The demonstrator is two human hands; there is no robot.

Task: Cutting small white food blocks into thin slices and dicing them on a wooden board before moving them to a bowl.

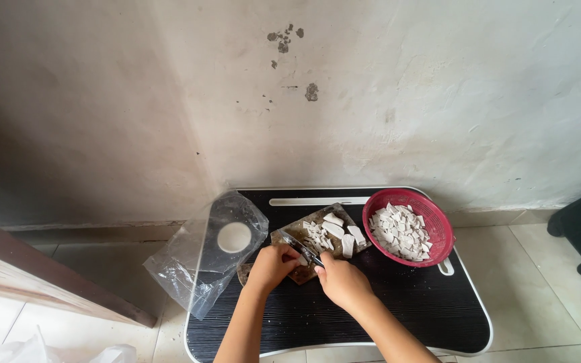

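Steel shows between the two hands: the right hand (341,277) is closed around the handle of a kitchen knife (302,248), whose blade runs up and left across a worn wooden cutting board (304,272). The left hand (272,264) is curled with its fingers bent down on a pale piece at the board's near left, just beside the blade; how much of that piece remains under the fingers cannot be told. Because fingertips and edge sit so close together, a slip of the knife or a roll of the small piece could nick a finger, and the board, resting on a ribbed black lap tray (384,309), might shift under pressure. Just beyond the grip, toward the far right of the board, lie cut white slices (336,230), some thin chips and a few larger slabs. Further right, touching the board's corner, a red plastic basket (438,222) holds a heap of the same white chips. At the tray's left edge a clear plastic bag (196,262) lies crumpled over the tray's round cup recess (234,236).
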